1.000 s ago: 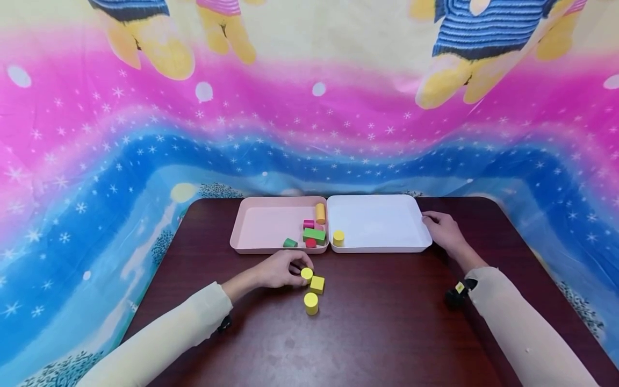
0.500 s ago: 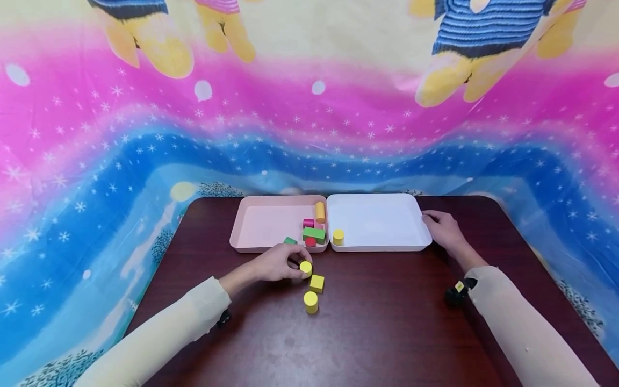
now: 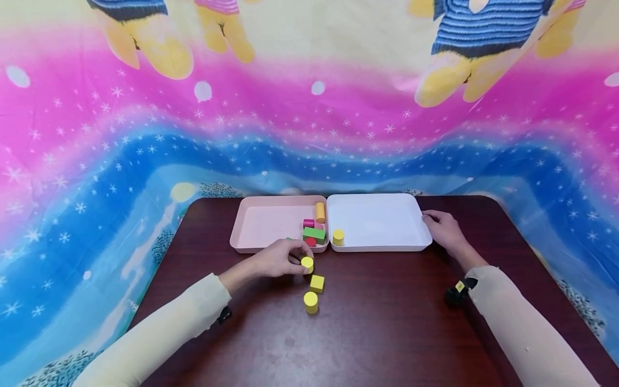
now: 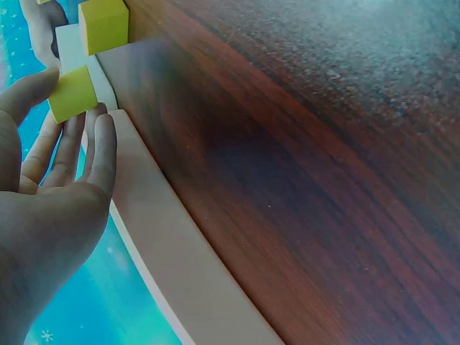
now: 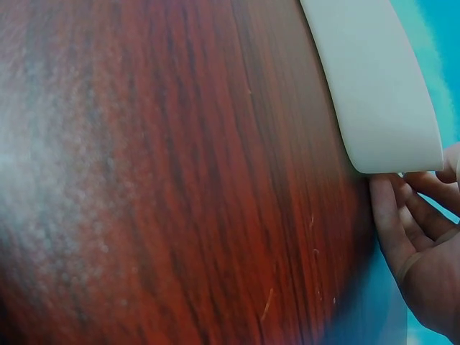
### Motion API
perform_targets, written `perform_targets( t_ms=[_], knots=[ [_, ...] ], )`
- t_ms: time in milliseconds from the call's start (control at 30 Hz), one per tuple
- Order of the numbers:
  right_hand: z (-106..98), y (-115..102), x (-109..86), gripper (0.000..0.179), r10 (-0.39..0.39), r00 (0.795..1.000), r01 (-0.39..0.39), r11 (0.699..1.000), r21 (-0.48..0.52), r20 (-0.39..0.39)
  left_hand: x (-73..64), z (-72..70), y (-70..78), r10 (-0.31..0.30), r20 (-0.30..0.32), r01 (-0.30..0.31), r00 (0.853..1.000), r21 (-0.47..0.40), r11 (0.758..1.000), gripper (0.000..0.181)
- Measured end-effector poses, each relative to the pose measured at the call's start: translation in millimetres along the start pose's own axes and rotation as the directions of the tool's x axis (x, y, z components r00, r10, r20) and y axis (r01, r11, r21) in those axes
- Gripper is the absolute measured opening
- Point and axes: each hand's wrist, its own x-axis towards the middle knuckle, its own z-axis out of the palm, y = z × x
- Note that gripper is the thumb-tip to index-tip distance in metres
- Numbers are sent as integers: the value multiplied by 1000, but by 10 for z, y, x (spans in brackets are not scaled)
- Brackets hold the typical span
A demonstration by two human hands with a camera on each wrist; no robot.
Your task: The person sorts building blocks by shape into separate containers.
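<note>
My left hand (image 3: 278,259) pinches a yellow cylinder (image 3: 307,264) between thumb and fingertips, just in front of the pink tray (image 3: 261,250). The left wrist view shows one face of that cylinder (image 4: 72,95). Closer to me on the table are a yellow cube (image 3: 317,284) and another upright yellow cylinder (image 3: 311,302). My right hand (image 3: 444,231) holds the right end of the white tray (image 3: 387,248). In the right wrist view its fingers (image 5: 387,208) lie against the tray's end wall, with the thumb at the rim. A yellow cylinder (image 3: 338,237) stands in the white tray's front left corner.
Blocks crowd the pink tray's right side: an orange cylinder (image 3: 320,212), a magenta one (image 3: 308,223), a green block (image 3: 314,235) and a red piece (image 3: 310,242). My left hand mostly hides a green piece (image 3: 289,239). A patterned cloth (image 3: 309,134) hangs behind the table (image 3: 367,333).
My left hand has carried its yellow cylinder slightly away from me, off from the cube, and now covers most of the green piece. The right hand stays at the white tray.
</note>
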Motion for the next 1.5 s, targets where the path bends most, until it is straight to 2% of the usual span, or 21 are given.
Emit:
perform_targets(
  t_ms=[133,633,1267,1500],
  knots=[
    [13,10,4,65,0,1000,0,1000,5,-1,14,-18,22,-22,1,22,1000,-5,1000,25],
    [12,43,-10,65,3,1000,-4,1000,-12,-7,70,-52,80,16,-21,-16,1000,0,1000,27],
    [17,18,-9,66,-9,1000,9,1000,-13,-17,71,-84,138,1,-40,-1,999,4,1000,30],
    [16,22,-14,66,-23,1000,22,1000,-12,-15,114,-89,150,11,-53,-10,999,19,1000,36]
  ],
)
